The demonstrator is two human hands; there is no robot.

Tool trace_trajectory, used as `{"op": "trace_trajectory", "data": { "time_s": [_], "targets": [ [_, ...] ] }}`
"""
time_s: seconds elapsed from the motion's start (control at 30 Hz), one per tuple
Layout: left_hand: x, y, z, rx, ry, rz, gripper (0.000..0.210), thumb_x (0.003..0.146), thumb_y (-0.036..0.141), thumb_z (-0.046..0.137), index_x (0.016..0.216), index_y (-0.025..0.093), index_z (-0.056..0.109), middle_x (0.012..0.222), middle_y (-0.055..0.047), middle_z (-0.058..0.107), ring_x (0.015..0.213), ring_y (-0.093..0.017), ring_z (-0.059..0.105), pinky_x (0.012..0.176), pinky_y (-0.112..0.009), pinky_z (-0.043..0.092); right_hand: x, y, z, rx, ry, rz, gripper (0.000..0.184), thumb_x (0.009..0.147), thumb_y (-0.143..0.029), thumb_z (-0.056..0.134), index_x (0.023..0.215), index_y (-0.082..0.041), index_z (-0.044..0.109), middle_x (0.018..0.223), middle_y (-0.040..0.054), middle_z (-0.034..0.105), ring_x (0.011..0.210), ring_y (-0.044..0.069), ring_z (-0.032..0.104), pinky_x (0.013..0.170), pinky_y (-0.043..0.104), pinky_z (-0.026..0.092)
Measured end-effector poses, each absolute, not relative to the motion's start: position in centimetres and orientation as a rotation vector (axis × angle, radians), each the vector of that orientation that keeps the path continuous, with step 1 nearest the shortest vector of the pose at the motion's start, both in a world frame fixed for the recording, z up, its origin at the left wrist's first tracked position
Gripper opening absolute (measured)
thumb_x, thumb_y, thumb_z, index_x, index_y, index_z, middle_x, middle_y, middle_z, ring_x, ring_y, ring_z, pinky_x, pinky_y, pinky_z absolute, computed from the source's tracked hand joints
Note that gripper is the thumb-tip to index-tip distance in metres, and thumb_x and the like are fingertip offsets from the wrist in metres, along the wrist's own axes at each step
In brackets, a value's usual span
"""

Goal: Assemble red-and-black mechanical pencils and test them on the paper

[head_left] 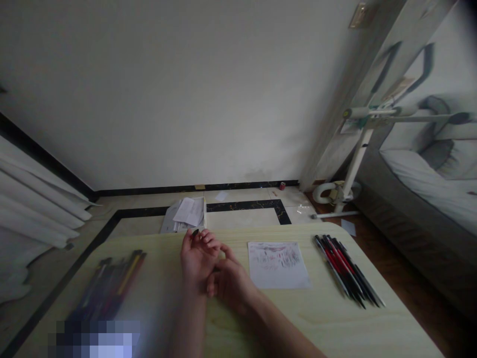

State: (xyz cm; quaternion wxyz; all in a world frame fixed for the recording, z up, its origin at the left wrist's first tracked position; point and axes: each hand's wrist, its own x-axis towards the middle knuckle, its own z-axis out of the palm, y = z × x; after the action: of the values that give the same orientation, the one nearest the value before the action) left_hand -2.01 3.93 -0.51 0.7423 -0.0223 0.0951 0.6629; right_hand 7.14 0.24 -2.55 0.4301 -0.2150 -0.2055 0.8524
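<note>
My left hand (200, 261) is raised over the table with its palm turned up and its fingers curled. Between its thumb and fingers sits a small dark piece (195, 232), too little of it showing to name. Close against the left palm and wrist is my right hand (233, 281), its fingers bent inward; anything inside them is hidden. Right of the hands lies a white sheet of paper (279, 278) with dark and red scribbles. Several black and red pens (345, 271) lie side by side at the table's right.
On the left of the pale wooden table (164, 268) is a blurred bunch of pens (108, 283). Beyond the far edge, a box with papers (189, 213) stands on the floor. White exercise equipment (357, 159) and a grey sofa (402, 214) are at right, a curtain (33, 199) at left.
</note>
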Motion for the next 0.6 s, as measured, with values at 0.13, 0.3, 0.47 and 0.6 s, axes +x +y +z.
{"op": "trace_trajectory", "data": {
  "time_s": [0.13,0.3,0.47,0.6],
  "targets": [
    [-2.04,3.89,-0.43,-0.041,0.223,1.459,0.029,0.084,0.028,0.041,0.061,0.012,0.047,0.067,-0.002,0.046,0.060,-0.007,0.046,0.046,-0.017,0.041,7.15,0.20,-2.41,-0.531,-0.528,2.130,0.038,0.074,-0.022,0.047,0.108,-0.026,0.031,0.051,-0.0061,0.054,0.037,0.011,0.051,0.037,0.019,0.041],
    [-2.09,3.81,-0.23,-0.030,0.267,1.458,0.027,0.085,0.027,0.038,0.066,0.012,0.049,0.070,-0.002,0.048,0.060,-0.006,0.047,0.039,-0.013,0.037,7.30,0.20,-2.03,-0.507,-0.538,2.132,0.033,0.075,-0.024,0.047,0.106,-0.025,0.034,0.054,-0.0054,0.055,0.038,0.010,0.051,0.038,0.019,0.041],
    [-2.15,3.76,-0.10,-0.019,0.313,1.458,0.028,0.085,0.027,0.037,0.067,0.012,0.050,0.070,-0.003,0.048,0.059,-0.006,0.048,0.036,-0.012,0.036,7.38,0.30,-1.88,-0.518,-0.549,2.147,0.032,0.075,-0.027,0.051,0.103,-0.025,0.036,0.055,-0.0057,0.054,0.038,0.010,0.052,0.038,0.019,0.041],
    [-2.16,3.71,-0.03,-0.006,0.328,1.448,0.028,0.085,0.027,0.038,0.066,0.012,0.051,0.071,-0.003,0.048,0.060,-0.007,0.049,0.035,-0.012,0.036,7.38,0.35,-1.82,-0.516,-0.539,2.156,0.030,0.075,-0.027,0.052,0.102,-0.025,0.037,0.059,-0.0055,0.055,0.038,0.009,0.052,0.038,0.018,0.041]
  ]
}}
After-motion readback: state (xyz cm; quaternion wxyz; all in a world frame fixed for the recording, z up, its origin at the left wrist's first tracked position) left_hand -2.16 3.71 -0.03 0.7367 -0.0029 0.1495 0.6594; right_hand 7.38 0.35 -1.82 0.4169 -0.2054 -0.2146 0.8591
